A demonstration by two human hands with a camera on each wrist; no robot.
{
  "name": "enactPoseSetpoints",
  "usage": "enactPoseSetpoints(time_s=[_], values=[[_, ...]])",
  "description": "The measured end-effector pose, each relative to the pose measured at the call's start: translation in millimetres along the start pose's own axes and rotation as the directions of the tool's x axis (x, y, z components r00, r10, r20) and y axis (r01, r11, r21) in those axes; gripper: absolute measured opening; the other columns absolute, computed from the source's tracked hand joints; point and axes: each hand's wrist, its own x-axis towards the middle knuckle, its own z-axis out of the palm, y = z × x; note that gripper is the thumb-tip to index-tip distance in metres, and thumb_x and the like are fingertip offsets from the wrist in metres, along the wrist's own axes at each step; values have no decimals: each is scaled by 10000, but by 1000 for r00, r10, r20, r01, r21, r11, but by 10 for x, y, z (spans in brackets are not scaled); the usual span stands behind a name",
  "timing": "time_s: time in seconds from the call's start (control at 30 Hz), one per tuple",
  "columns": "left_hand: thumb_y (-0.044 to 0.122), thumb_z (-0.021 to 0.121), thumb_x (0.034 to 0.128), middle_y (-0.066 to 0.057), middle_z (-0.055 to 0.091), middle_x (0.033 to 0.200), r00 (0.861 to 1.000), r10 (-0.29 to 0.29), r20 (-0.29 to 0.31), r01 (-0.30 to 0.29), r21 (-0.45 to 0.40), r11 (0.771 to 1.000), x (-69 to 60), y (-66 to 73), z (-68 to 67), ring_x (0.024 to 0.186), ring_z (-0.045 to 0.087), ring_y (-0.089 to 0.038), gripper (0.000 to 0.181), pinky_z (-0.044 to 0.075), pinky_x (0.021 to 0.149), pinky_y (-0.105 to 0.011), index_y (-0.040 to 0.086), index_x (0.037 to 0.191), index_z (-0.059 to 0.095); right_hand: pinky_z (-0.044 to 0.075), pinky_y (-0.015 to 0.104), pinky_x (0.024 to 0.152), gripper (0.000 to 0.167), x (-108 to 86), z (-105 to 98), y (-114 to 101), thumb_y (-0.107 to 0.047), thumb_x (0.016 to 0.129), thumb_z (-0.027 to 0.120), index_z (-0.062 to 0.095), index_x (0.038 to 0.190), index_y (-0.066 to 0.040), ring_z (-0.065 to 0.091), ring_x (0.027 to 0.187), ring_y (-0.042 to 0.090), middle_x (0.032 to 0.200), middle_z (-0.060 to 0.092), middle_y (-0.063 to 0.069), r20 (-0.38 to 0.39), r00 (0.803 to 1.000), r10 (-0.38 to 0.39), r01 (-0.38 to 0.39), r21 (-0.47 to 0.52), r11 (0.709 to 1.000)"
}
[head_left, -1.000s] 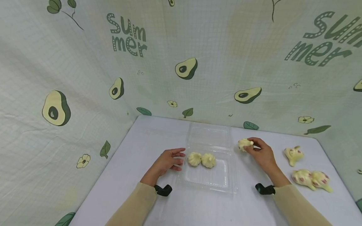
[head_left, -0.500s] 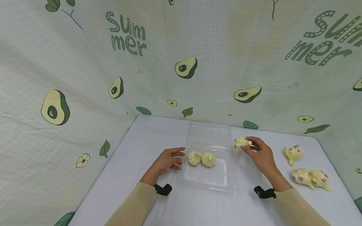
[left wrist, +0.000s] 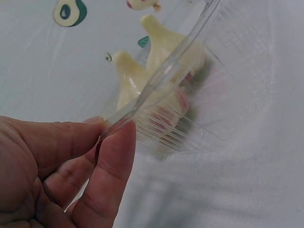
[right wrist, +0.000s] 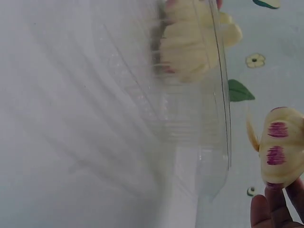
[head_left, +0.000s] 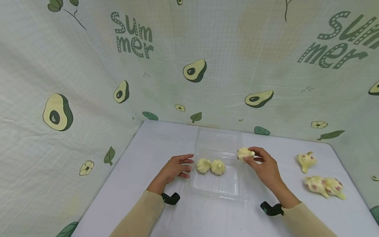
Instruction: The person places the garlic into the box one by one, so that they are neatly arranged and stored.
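Note:
A clear plastic clamshell box (head_left: 214,189) lies with its lid folded back on the table. Two pale garlic bulbs (head_left: 217,167) sit side by side at its far left, stems up. My left hand (head_left: 176,170) pinches the box's left rim between thumb and fingers, plain in the left wrist view. Above the box's right edge, my right hand (head_left: 265,167) holds a third garlic bulb (head_left: 244,154) by its side. Purple streaks mark this held bulb (right wrist: 280,145) in the right wrist view, where most of the hand is cut off by the frame edge.
Three more garlic bulbs lie at the table's right: one alone (head_left: 306,161) farther back and a touching pair (head_left: 316,185) nearer. The open lid (head_left: 219,141) stretches toward the back. An avocado-print cloth (head_left: 222,85) hangs behind the white table (head_left: 165,138).
My right hand has carried the garlic bulb leftward, from beside the box to its right edge. The left hand and the two boxed bulbs have stayed put.

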Motion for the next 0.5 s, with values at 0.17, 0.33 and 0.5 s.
enactPoseSetpoints(time_s=[0.17, 0.33, 0.5], values=[[-42, 689, 983, -153, 638, 1426, 1000, 0, 1, 0, -3, 1000, -6, 5, 1, 922, 689, -152, 585, 660, 709, -316, 134, 1529, 577, 507, 103, 808, 430, -76, 102, -37, -274, 984, 783, 639, 1348, -98, 670, 1149, 351, 1354, 671, 160, 11, 1000, 6, -6, -4, 1000], [-43, 686, 985, -158, 636, 1427, 1000, 2, 5, -2, -8, 1000, -12, 9, 1, 969, 695, -184, 586, 660, 709, -314, 122, 1534, 568, 543, 177, 832, 425, -146, 215, -49, -273, 968, 801, 652, 1334, -117, 682, 1131, 339, 1339, 686, 138, 11, 1000, 7, -7, -15, 1000], [-44, 685, 985, -159, 635, 1427, 1000, 1, 7, -1, -10, 1000, -9, 7, -2, 990, 697, -197, 587, 660, 711, -315, 121, 1535, 567, 604, 373, 911, 427, -182, 299, -64, -267, 956, 815, 664, 1319, -102, 685, 1113, 320, 1328, 697, 133, 4, 1000, 1, -1, -8, 1000]])
